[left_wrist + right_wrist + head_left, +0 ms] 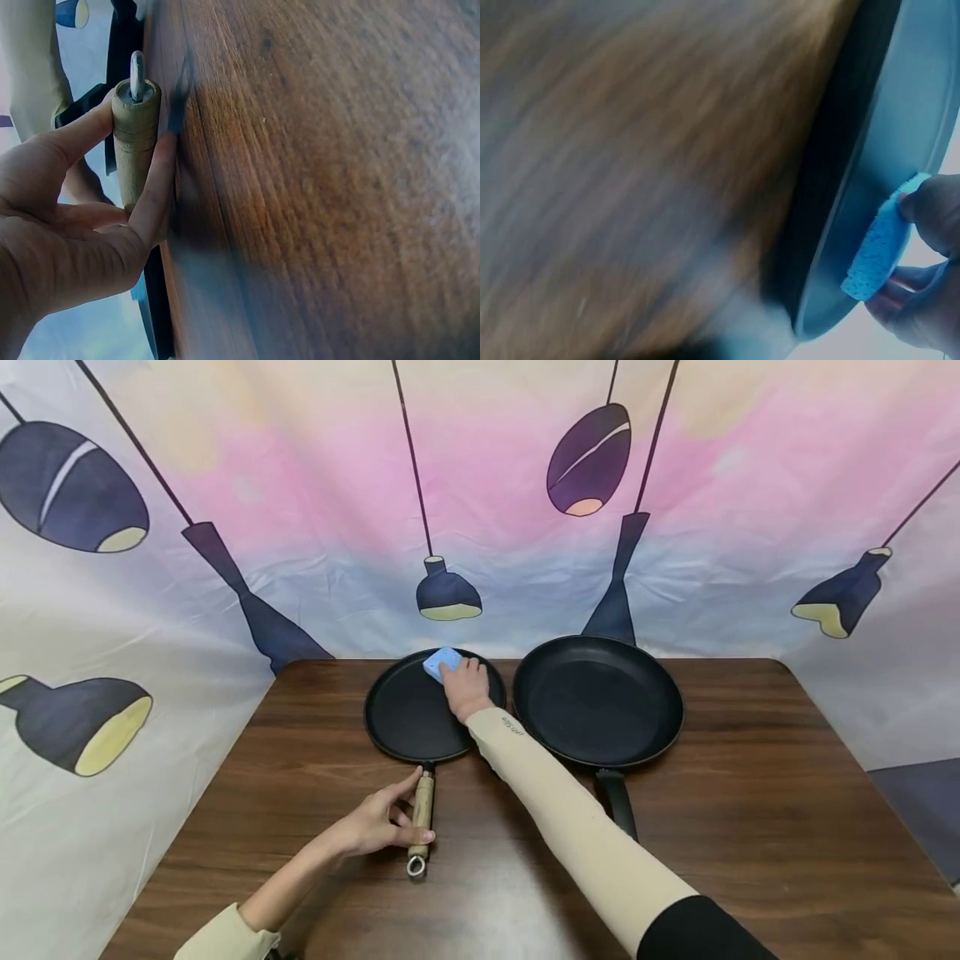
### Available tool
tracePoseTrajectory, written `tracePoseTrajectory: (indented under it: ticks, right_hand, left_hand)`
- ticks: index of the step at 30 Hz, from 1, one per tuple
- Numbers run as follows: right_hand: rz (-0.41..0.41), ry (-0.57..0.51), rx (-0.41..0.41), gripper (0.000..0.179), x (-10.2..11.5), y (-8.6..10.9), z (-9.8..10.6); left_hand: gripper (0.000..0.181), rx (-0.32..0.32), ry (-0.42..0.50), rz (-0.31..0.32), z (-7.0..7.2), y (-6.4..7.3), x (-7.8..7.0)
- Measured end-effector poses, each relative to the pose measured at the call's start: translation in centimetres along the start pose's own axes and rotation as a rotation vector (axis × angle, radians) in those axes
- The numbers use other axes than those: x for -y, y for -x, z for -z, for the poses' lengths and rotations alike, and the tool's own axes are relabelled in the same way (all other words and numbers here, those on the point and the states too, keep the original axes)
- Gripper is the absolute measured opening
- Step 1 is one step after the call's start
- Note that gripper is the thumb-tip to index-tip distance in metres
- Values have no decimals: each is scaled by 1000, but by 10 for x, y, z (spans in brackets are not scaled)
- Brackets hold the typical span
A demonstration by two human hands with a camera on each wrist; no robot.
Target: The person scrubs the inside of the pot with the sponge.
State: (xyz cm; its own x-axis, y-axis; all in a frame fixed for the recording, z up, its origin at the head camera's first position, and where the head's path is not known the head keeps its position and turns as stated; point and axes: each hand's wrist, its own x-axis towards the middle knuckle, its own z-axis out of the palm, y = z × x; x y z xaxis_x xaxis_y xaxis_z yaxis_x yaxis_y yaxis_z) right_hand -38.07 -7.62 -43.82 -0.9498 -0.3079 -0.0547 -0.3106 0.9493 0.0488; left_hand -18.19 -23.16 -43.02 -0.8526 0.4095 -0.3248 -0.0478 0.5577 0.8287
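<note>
A flat black pan (412, 710) with a wooden handle (423, 806) lies on the left of the table's far half. My left hand (382, 818) grips that handle between thumb and fingers; in the left wrist view the handle's metal hanging ring (137, 75) points up. At the pan's far side my right hand (467, 687) pinches a blue sponge (441, 664) against the cooking surface. The right wrist view shows the sponge (877, 251) between thumb and fingers, close on the pan (877, 172).
A larger, deeper black frying pan (600, 702) stands just right of the flat one, its black handle (617, 806) partly under my right forearm. The brown wooden table (750, 827) meets a cloth backdrop (510, 527) printed with lamps at its far edge.
</note>
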Motion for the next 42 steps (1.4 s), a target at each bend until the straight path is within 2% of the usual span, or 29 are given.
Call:
tracePoseTrajectory:
  ticks: [3,6,10,16,21,26,30,34,40,42]
  right_hand:
    - [-28,-13,12,45,-14,3,8]
    - [-8,-41,38,39,-24,8,17]
    - [71,-96,93,39,-37,14,27]
    - [235,-116,141,44,-52,26,32]
    - [357,-111,151,45,-52,39,30]
    - [423,-109,173,46,-49,46,24]
    - [444,-133,153,47,-51,49,19]
    - [430,-196,124,49,-59,53,23]
    - [362,-233,3,57,-84,57,47]
    - [324,-242,-27,62,-98,58,55]
  left_hand:
    - [107,-3,-33,-20,1,-2,-1]
    - [107,-5,-47,-10,2,-3,-2]
    - [107,-13,-48,23,3,-2,-3]
    - [106,-12,-34,10,4,-2,-6]
    - [106,-7,-19,1,6,-2,-5]
    - [106,7,-7,-15,5,0,-1]
    - [106,4,-19,-6,3,1,0]
    - [105,-7,-28,6,3,0,-3]
    - [101,19,20,-23,6,-3,-6]
    - [94,-19,-53,-53,8,-3,-10]
